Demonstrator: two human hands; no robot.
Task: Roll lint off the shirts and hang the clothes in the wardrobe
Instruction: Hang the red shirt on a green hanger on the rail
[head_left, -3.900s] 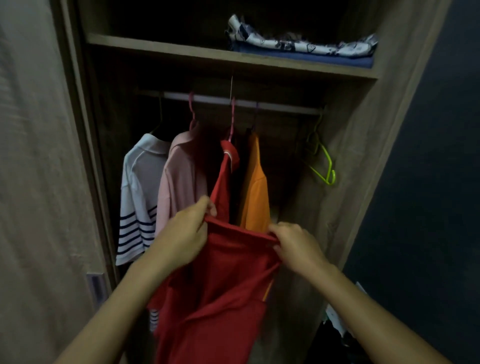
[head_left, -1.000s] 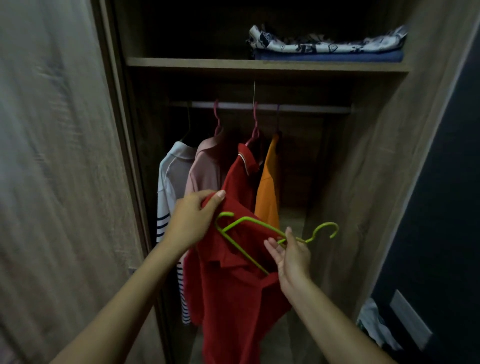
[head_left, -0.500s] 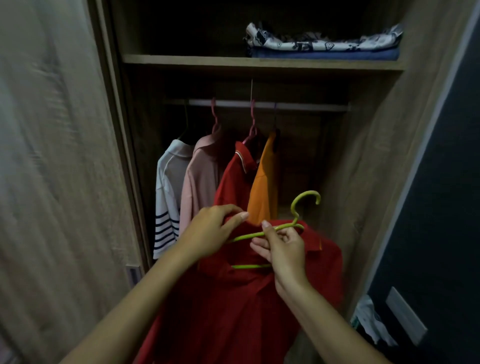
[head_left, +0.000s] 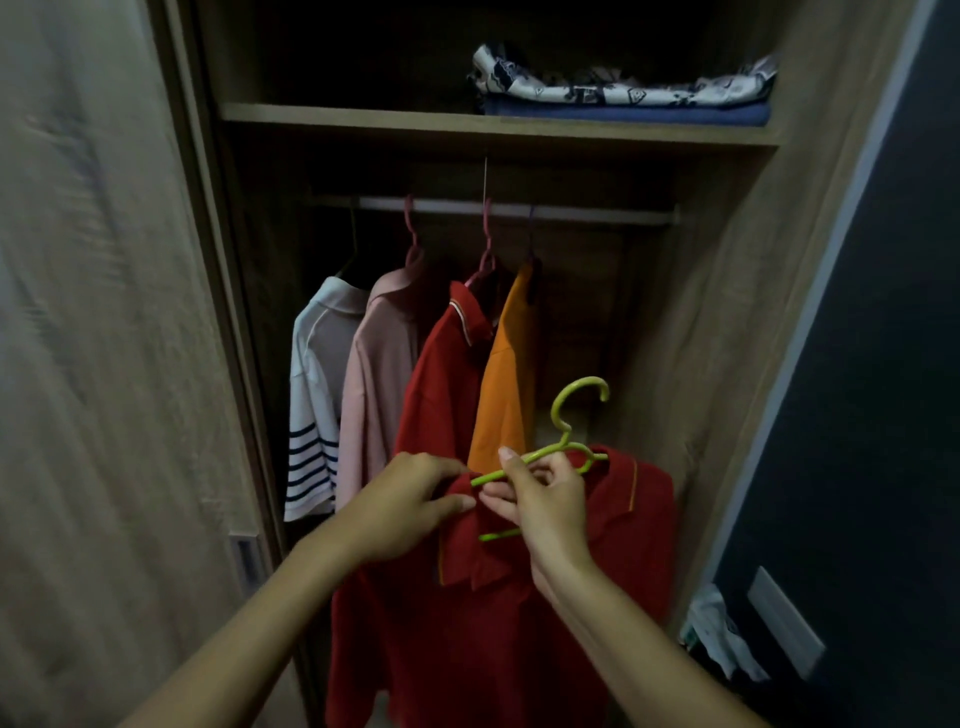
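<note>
A red polo shirt (head_left: 519, 623) hangs in front of me on a lime green hanger (head_left: 563, 441), whose hook points up and whose right arm sits inside the collar. My right hand (head_left: 540, 504) grips the hanger's left arm. My left hand (head_left: 410, 504) pinches the shirt's left collar edge beside the bare hanger tip. Behind them the wardrobe rail (head_left: 493, 209) carries a white striped shirt (head_left: 314, 395), a pink shirt (head_left: 379, 379), another red shirt (head_left: 441, 384) and an orange shirt (head_left: 506, 374).
A shelf (head_left: 498, 127) above the rail holds folded patterned and blue fabric (head_left: 623, 91). The wooden wardrobe door (head_left: 104, 364) stands at the left and the side panel (head_left: 727, 338) at the right. Crumpled cloth (head_left: 722, 634) lies low at the right by a dark wall.
The green hanger, which hung on the rail at the right, came into my right hand and went into the red shirt's collar. The shirt's right shoulder now sits on it, with the hook turned upright.
</note>
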